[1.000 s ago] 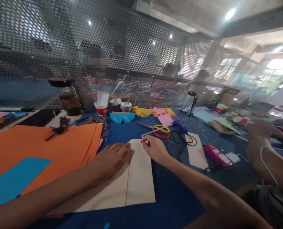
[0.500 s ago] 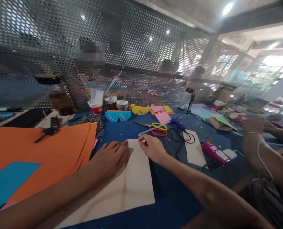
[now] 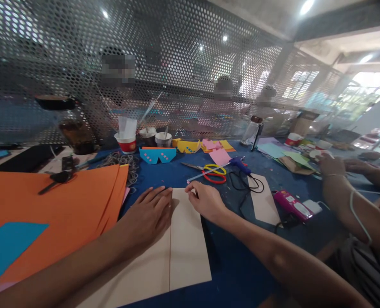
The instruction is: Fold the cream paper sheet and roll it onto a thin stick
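Note:
A cream sheet of paper (image 3: 188,244) with a crease running down it lies on the blue table in front of me. My left hand (image 3: 153,209) rests flat across its upper part, fingers stretched toward the far edge. At the far right corner, my right hand (image 3: 205,199) has thumb and forefinger closed on the sheet's edge; the other fingers curl under and are partly hidden. Just beyond lie a glue stick (image 3: 207,172) and scissors (image 3: 213,174) with red and yellow handles.
Orange sheets (image 3: 58,201) and a blue piece (image 3: 13,244) lie left. Paper cups (image 3: 126,144) and a blue paper mask (image 3: 157,155) stand by the mesh screen. Right are a glue gun (image 3: 240,164), cream strip (image 3: 263,199), purple power strip (image 3: 293,205) and another person's arm (image 3: 343,196).
My left fingers have spread slightly on the sheet, while my right hand stays at its corner. The view has shifted a little. The neighbouring person's hand has moved slightly left.

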A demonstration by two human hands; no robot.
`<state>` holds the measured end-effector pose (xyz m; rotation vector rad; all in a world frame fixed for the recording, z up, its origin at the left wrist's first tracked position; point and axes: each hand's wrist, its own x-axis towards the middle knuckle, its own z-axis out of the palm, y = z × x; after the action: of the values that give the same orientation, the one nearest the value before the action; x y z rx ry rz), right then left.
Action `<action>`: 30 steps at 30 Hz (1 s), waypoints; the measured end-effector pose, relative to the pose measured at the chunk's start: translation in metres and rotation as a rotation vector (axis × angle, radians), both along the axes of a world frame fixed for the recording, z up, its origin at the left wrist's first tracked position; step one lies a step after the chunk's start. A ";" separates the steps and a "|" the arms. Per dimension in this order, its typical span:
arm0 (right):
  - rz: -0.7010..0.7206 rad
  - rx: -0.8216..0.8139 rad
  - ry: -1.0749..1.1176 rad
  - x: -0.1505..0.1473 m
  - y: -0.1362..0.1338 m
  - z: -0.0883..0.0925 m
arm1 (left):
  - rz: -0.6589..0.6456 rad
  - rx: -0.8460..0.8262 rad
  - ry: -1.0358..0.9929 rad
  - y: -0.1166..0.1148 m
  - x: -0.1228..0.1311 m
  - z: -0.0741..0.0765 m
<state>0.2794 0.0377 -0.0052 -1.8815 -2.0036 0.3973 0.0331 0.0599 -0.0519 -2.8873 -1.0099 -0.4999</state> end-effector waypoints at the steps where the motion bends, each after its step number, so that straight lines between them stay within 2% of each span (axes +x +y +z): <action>1: -0.002 -0.002 -0.005 0.000 0.000 0.000 | -0.001 0.004 -0.002 0.000 0.000 -0.001; 7: -0.003 -0.009 -0.007 -0.001 0.001 0.000 | 0.034 0.004 -0.024 0.000 0.000 -0.004; 22: 0.043 0.017 0.017 0.002 0.001 -0.006 | 0.002 0.037 0.004 -0.002 -0.002 -0.001; 30: 0.033 0.014 0.005 -0.001 0.000 -0.003 | 0.025 0.015 0.011 -0.003 -0.001 -0.001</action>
<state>0.2789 0.0374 -0.0083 -1.8387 -2.0316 0.3954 0.0325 0.0566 -0.0524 -2.8566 -1.0352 -0.4880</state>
